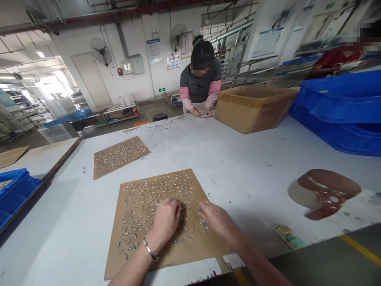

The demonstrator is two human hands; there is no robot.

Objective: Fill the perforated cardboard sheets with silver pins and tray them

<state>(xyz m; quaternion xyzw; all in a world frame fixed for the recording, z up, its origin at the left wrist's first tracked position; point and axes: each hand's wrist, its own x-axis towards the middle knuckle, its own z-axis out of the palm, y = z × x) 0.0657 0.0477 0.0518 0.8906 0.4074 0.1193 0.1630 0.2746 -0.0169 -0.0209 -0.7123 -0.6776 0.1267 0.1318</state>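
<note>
A brown cardboard sheet [205, 246] lies on the white table in front of me, with many small, silvery, spindle-shaped metal pieces [142, 206] spread over it in loose rows. My left hand [167, 216] is over the middle of the sheet, its fingers bent and pinched together; the fingertips are partly hidden. Near the sheet's right edge, my right hand [214, 218] has its fingers curled down beside a few metal pieces [204, 224]. What either hand pinches is too small or covered to make out. A silver bracelet [150, 249] circles my left wrist.
Another cardboard sheet [119, 157] covered with similar pieces lies farther back left. A brown round container with a handle [330, 192] stands at right. Behind are a cardboard box [247, 113], blue bins [336, 119] and a person [201, 79] across the table [238, 167]. A blue crate [18, 194] sits left.
</note>
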